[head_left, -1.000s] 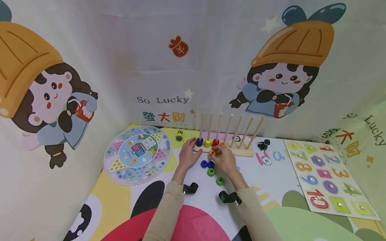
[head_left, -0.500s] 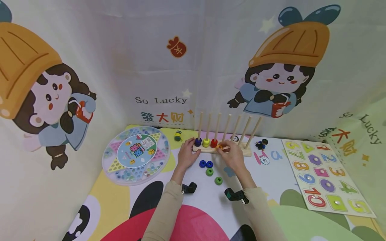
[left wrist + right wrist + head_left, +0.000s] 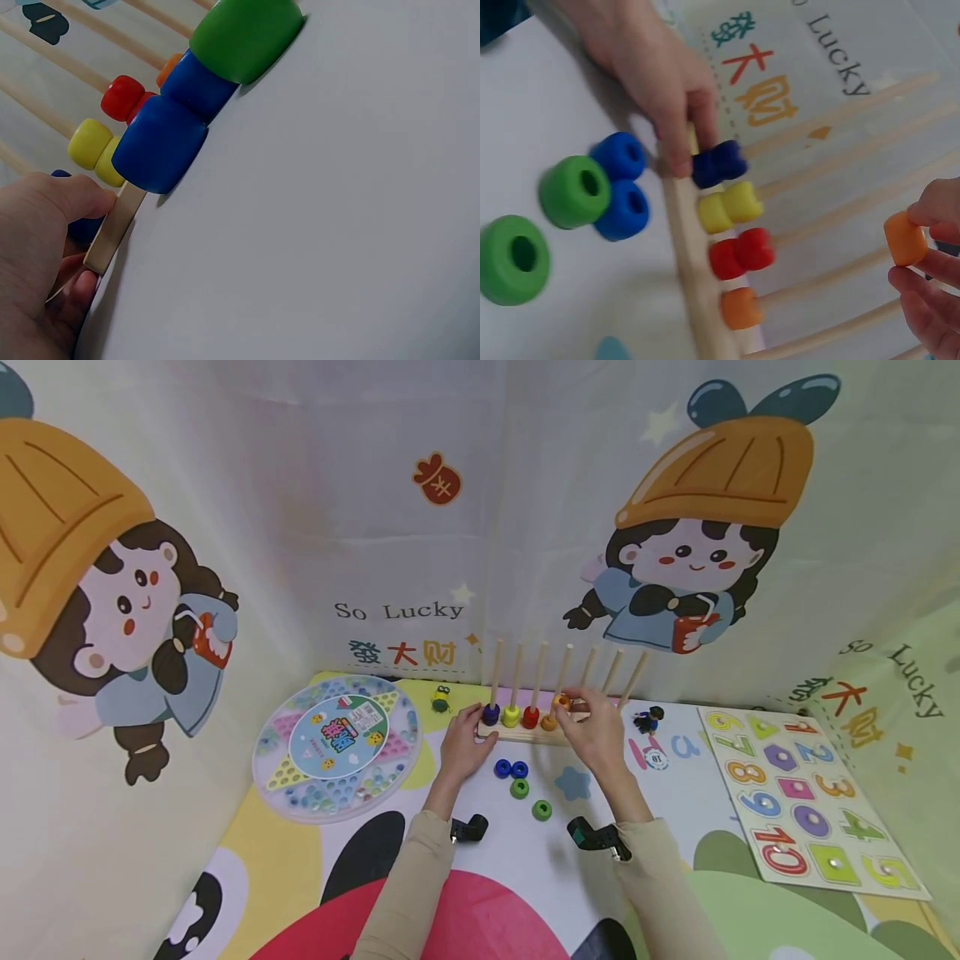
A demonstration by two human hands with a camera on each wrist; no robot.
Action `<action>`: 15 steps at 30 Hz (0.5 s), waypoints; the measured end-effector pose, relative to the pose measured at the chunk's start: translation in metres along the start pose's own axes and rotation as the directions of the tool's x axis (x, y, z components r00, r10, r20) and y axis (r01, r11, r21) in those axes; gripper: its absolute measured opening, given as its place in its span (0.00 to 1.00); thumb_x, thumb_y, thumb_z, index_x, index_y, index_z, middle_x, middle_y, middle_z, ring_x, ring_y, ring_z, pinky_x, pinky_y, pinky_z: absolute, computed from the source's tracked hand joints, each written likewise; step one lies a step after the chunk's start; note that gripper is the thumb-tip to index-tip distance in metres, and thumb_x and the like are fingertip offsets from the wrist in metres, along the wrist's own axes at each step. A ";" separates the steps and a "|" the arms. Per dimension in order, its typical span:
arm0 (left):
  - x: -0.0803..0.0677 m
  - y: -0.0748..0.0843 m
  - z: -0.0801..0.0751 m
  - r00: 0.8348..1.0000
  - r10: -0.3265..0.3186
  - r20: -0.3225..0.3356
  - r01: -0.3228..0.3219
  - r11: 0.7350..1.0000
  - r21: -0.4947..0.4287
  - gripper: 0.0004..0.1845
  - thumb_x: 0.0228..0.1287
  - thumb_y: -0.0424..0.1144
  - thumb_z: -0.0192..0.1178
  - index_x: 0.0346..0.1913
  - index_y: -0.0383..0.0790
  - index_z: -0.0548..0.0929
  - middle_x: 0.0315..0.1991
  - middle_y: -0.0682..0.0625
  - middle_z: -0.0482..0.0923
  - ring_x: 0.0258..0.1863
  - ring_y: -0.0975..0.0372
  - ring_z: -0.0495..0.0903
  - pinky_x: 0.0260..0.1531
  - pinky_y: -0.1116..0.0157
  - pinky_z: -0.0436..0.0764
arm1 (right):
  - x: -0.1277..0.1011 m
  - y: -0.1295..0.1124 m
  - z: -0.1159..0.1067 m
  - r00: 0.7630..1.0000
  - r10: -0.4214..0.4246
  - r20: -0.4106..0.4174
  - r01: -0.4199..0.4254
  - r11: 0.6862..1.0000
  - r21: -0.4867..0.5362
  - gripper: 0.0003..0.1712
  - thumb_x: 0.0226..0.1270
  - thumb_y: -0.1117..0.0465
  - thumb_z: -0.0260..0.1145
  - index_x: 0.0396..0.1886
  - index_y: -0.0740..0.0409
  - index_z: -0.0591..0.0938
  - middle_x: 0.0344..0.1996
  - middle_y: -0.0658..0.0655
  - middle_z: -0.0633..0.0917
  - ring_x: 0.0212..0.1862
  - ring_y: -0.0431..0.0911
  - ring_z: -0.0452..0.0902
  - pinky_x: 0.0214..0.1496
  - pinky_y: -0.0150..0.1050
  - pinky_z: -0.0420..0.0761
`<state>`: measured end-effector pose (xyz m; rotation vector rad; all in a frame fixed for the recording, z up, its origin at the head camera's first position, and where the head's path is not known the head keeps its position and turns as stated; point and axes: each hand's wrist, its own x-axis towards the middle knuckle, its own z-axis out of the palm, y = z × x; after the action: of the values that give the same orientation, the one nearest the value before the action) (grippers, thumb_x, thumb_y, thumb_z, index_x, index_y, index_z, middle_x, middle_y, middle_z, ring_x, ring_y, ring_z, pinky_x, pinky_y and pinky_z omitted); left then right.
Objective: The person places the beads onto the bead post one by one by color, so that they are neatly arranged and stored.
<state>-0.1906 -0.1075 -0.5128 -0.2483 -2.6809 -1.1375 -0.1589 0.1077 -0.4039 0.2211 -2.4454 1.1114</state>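
Patterned table is meeting the wall cloth along its far edge, peg rack standing close by. I'm seeing L hand gripping the rack's left end; R hand is pinching an orange bead nr the 4th peg, threaded or not I can't tell. Blue beads & green beads are lying toward the near edge, w/ white surface running right to the number board.

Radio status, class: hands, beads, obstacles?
Left hand grips rack. Right hand pinches orange bead at fourth peg from left; threading unclear. Loose blue beads, green beads nearby, not blocking.
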 end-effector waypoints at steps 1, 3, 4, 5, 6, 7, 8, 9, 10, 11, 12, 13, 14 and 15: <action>0.000 0.000 0.000 1.000 -0.001 -0.001 0.001 1.000 -0.002 0.30 0.62 0.42 0.66 0.64 0.31 0.76 0.65 0.41 0.71 0.55 0.50 0.74 0.49 0.54 0.77 | 0.002 -0.002 -0.002 1.000 -0.008 -0.010 0.008 1.000 0.000 0.14 0.61 0.65 0.71 0.45 0.66 0.85 0.42 0.64 0.85 0.37 0.57 0.85 0.36 0.50 0.85; 0.000 -0.001 0.000 1.000 -0.009 0.005 0.009 1.000 -0.005 0.30 0.62 0.42 0.66 0.64 0.31 0.75 0.66 0.41 0.70 0.54 0.50 0.74 0.48 0.54 0.77 | 0.006 -0.004 -0.005 0.999 -0.024 -0.031 0.024 1.000 0.008 0.13 0.61 0.65 0.71 0.44 0.67 0.84 0.42 0.64 0.85 0.37 0.57 0.85 0.36 0.51 0.85; 0.000 -0.001 0.001 1.000 -0.013 0.008 0.013 1.000 -0.004 0.30 0.62 0.42 0.66 0.65 0.31 0.75 0.66 0.41 0.70 0.54 0.50 0.74 0.48 0.54 0.77 | 0.008 -0.005 -0.006 0.999 -0.031 -0.044 0.032 0.999 0.016 0.13 0.60 0.66 0.70 0.44 0.67 0.84 0.41 0.64 0.85 0.36 0.57 0.85 0.36 0.52 0.85; 0.000 -0.002 0.001 1.000 -0.019 0.013 0.019 1.000 -0.005 0.30 0.63 0.43 0.66 0.65 0.31 0.75 0.66 0.41 0.70 0.55 0.50 0.73 0.49 0.54 0.77 | 0.010 -0.007 -0.008 0.998 -0.041 -0.057 0.042 0.999 0.027 0.13 0.60 0.66 0.70 0.44 0.67 0.84 0.41 0.65 0.85 0.36 0.58 0.85 0.36 0.52 0.84; 0.000 -0.002 0.001 1.000 -0.022 0.015 0.022 1.000 -0.009 0.31 0.63 0.43 0.66 0.65 0.31 0.75 0.66 0.41 0.70 0.55 0.50 0.73 0.49 0.54 0.77 | 0.012 -0.008 -0.010 0.996 -0.048 -0.070 0.050 0.998 0.029 0.13 0.60 0.66 0.70 0.44 0.67 0.84 0.41 0.65 0.85 0.36 0.58 0.85 0.35 0.53 0.84; 0.000 -0.002 0.001 1.000 -0.019 0.012 0.020 1.000 -0.010 0.31 0.62 0.43 0.66 0.65 0.31 0.75 0.66 0.41 0.70 0.55 0.50 0.73 0.49 0.54 0.77 | 0.014 -0.010 -0.012 0.995 -0.059 -0.084 0.062 0.997 0.037 0.13 0.60 0.66 0.70 0.43 0.68 0.84 0.41 0.65 0.85 0.36 0.58 0.85 0.35 0.53 0.84; 0.000 -0.002 0.001 1.000 -0.020 0.011 0.020 1.000 -0.014 0.31 0.62 0.43 0.66 0.65 0.31 0.75 0.66 0.41 0.70 0.54 0.50 0.73 0.49 0.54 0.77 | 0.016 -0.012 -0.014 0.993 -0.067 -0.098 0.072 0.997 0.042 0.13 0.60 0.66 0.70 0.43 0.68 0.84 0.41 0.65 0.85 0.36 0.58 0.85 0.35 0.53 0.84; 0.000 -0.002 0.001 1.000 -0.019 0.011 0.019 1.000 -0.014 0.31 0.62 0.43 0.66 0.65 0.31 0.75 0.66 0.41 0.70 0.55 0.50 0.73 0.49 0.53 0.77 | 0.018 -0.013 -0.016 0.991 -0.078 -0.109 0.083 0.996 0.045 0.13 0.60 0.67 0.70 0.43 0.69 0.84 0.41 0.66 0.84 0.36 0.58 0.85 0.35 0.54 0.84; 0.000 -0.002 0.001 1.000 -0.017 0.008 0.017 1.000 -0.015 0.30 0.62 0.43 0.66 0.65 0.31 0.75 0.66 0.41 0.70 0.54 0.50 0.73 0.49 0.53 0.77 | 0.020 -0.015 -0.018 0.989 -0.090 -0.120 0.096 0.994 0.045 0.13 0.60 0.67 0.70 0.44 0.69 0.84 0.41 0.66 0.84 0.36 0.58 0.85 0.35 0.53 0.84; 0.000 -0.002 0.001 1.000 -0.015 0.005 0.015 1.000 -0.017 0.30 0.62 0.42 0.66 0.64 0.30 0.75 0.65 0.41 0.71 0.55 0.50 0.73 0.49 0.53 0.77 | 0.022 -0.017 -0.020 0.987 -0.099 -0.129 0.106 0.993 0.045 0.13 0.61 0.67 0.70 0.44 0.70 0.84 0.41 0.66 0.84 0.37 0.58 0.85 0.35 0.53 0.84; 0.000 -0.002 0.001 1.000 -0.013 0.003 0.013 1.000 -0.015 0.30 0.62 0.42 0.66 0.64 0.30 0.76 0.65 0.41 0.71 0.55 0.50 0.73 0.49 0.53 0.77 | 0.024 -0.018 -0.022 0.984 -0.108 -0.139 0.115 0.992 0.043 0.14 0.61 0.66 0.70 0.45 0.70 0.84 0.41 0.66 0.84 0.37 0.58 0.85 0.35 0.53 0.84; 0.000 -0.003 0.002 1.000 -0.015 0.005 0.015 1.000 -0.012 0.30 0.62 0.43 0.66 0.64 0.31 0.76 0.65 0.41 0.71 0.55 0.50 0.73 0.49 0.53 0.77 | 0.026 -0.020 -0.024 0.981 -0.120 -0.150 0.128 0.991 0.048 0.14 0.61 0.66 0.70 0.45 0.70 0.84 0.40 0.66 0.84 0.37 0.57 0.85 0.35 0.53 0.84; 0.001 -0.003 0.002 1.000 -0.019 0.010 0.019 1.000 -0.011 0.30 0.62 0.43 0.66 0.65 0.31 0.75 0.66 0.41 0.70 0.55 0.50 0.73 0.49 0.53 0.76 | 0.029 -0.022 -0.026 0.978 -0.129 -0.162 0.138 0.989 0.048 0.14 0.61 0.66 0.70 0.45 0.69 0.83 0.41 0.66 0.84 0.37 0.57 0.85 0.34 0.52 0.84; 0.001 -0.003 0.002 1.000 -0.023 0.014 0.023 1.000 -0.008 0.31 0.62 0.43 0.66 0.65 0.31 0.75 0.66 0.41 0.70 0.56 0.51 0.73 0.50 0.54 0.76 | 0.032 -0.024 -0.027 0.975 -0.140 -0.175 0.151 0.987 0.050 0.14 0.61 0.66 0.69 0.45 0.70 0.83 0.41 0.66 0.84 0.37 0.57 0.85 0.34 0.52 0.84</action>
<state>-0.1923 -0.1080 -0.5160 -0.2279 -2.6983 -1.1570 -0.1706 0.1134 -0.3578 0.3065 -2.2082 1.0972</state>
